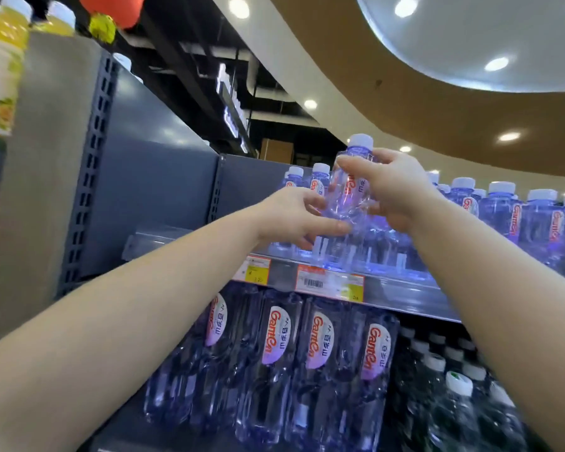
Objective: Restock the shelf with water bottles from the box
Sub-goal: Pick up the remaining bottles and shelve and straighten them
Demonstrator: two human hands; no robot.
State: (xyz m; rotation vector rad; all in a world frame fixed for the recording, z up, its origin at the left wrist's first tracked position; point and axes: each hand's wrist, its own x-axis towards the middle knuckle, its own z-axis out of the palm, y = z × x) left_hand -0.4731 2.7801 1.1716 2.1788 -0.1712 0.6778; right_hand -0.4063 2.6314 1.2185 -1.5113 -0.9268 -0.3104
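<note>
A small clear water bottle (348,187) with a white cap and a red-lettered label is held upright above the front of the upper shelf (402,288). My right hand (395,187) grips it from the right, thumb across its shoulder. My left hand (294,216) holds its lower part from the left, fingers under the base. Behind and to the right, a row of matching bottles (503,216) stands on the shelf. The box is not in view.
The shelf's left part, beside a grey upright post (92,164), holds no bottles. Price tags (330,282) line the shelf edge. Larger water bottles (274,360) fill the shelf below, with dark bottles (454,393) to their right. Yellow drink bottles (0,66) stand at the far left.
</note>
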